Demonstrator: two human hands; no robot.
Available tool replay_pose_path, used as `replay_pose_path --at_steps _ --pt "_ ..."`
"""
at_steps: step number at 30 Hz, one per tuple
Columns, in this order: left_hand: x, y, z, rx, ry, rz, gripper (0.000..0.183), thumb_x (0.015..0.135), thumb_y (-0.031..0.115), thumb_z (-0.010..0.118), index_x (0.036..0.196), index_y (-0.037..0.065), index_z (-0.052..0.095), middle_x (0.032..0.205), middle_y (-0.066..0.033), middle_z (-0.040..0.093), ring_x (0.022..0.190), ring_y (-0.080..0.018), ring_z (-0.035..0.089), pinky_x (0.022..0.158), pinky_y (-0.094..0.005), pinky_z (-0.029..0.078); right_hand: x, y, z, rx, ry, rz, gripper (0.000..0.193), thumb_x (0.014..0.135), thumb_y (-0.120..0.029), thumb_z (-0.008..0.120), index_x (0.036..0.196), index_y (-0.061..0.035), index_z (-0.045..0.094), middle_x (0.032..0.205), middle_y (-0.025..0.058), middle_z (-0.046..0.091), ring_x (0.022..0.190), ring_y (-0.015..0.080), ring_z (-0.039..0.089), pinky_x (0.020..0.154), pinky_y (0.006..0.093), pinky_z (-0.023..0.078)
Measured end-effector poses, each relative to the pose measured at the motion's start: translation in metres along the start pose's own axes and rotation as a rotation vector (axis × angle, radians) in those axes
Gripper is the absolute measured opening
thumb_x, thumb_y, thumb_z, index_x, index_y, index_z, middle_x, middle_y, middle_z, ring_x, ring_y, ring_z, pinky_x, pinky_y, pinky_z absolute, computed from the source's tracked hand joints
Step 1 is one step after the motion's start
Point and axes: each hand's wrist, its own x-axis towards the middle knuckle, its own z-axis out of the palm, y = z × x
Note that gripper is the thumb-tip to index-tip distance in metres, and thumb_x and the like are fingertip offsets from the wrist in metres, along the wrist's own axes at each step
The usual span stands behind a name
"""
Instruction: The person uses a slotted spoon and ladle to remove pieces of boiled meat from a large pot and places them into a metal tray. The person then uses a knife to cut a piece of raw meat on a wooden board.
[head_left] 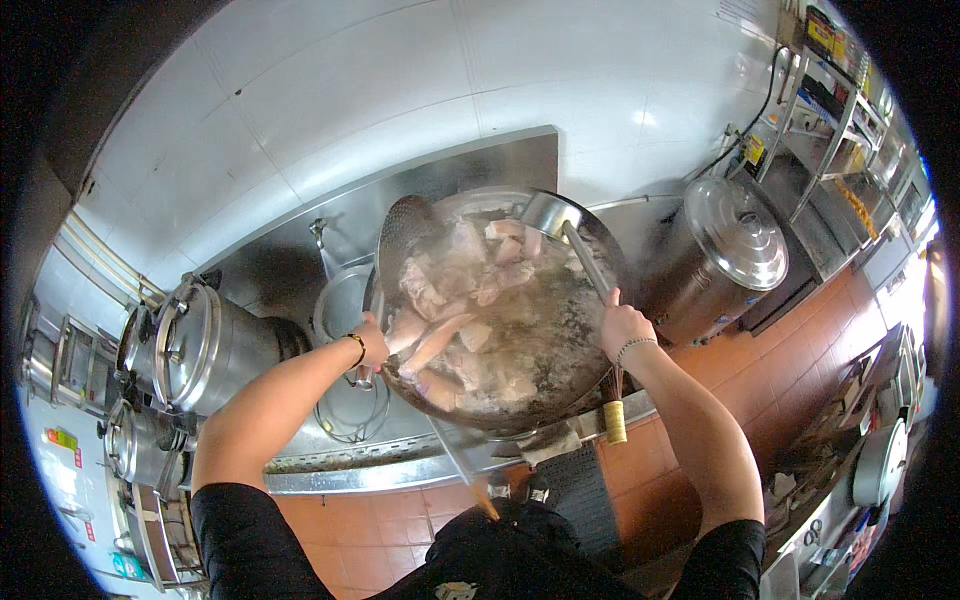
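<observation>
A large wok (560, 400) of steaming, cloudy liquid stands in front of me, with pale chunks of meat (440, 340) heaped mostly in its left half. My right hand (626, 332), at the wok's right side, is closed round the long handle of a metal ladle (550, 214), whose bowl is at the far rim. At the left rim my left hand (370, 345) is closed. A short metal handle end shows below it, seemingly from the dark perforated skimmer (408, 225) at the far left of the wok; the handle's length is hardly visible.
A tall lidded pot (720, 250) stands right of the wok, more pots (215, 345) at the left. A metal basin (345, 300) sits beside the left rim. A yellow-bound brush (614, 418) and a wooden-ended rod (484, 500) are on the near side. A steel rack (840, 130) stands far right.
</observation>
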Motion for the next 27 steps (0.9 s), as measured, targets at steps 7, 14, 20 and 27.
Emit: replay_pose_path --at_steps 7,14,20,27 --pt "-0.031 0.026 -0.009 -0.181 -0.13 -0.114 0.057 0.088 0.002 0.056 0.131 -0.009 0.021 0.078 -0.0159 0.062 0.063 -0.0232 0.066 0.048 -0.0391 0.051 -0.02 0.045 -0.001 0.123 0.055 -0.009 0.062 0.093 -0.009 0.049 0.148 0.0041 0.025 0.11 0.0263 0.066 0.1 0.0368 0.068 0.083 0.0441 0.057" --pt "-0.064 0.026 -0.009 -0.312 -0.206 -0.097 0.044 0.082 -0.006 0.06 0.116 -0.014 0.035 0.066 -0.0172 0.059 0.054 -0.0264 0.061 0.047 -0.0386 0.051 -0.06 0.086 0.015 0.211 0.161 -0.06 0.065 0.091 -0.01 0.052 0.148 0.0033 0.025 0.107 0.0267 0.064 0.094 0.0377 0.069 0.079 0.044 0.057" --pt "-0.088 0.013 -0.022 -0.371 -0.427 -0.176 0.023 0.078 -0.008 0.061 0.097 -0.013 0.048 0.061 -0.0158 0.057 0.052 -0.0257 0.06 0.047 -0.0387 0.049 -0.106 0.106 0.023 0.38 0.238 -0.11 0.064 0.087 -0.008 0.055 0.146 -0.0021 0.029 0.105 0.0259 0.064 0.088 0.0443 0.066 0.077 0.0505 0.055" --pt "-0.1 -0.032 -0.025 -0.445 -0.631 -0.161 0.105 0.084 -0.005 0.061 0.146 -0.004 -0.023 0.067 -0.0125 0.06 0.053 -0.0211 0.061 0.052 -0.0352 0.054 -0.176 0.107 0.038 0.513 0.311 -0.132 0.065 0.086 -0.007 0.056 0.145 -0.0026 0.03 0.101 0.0289 0.064 0.085 0.0472 0.064 0.076 0.0534 0.052"
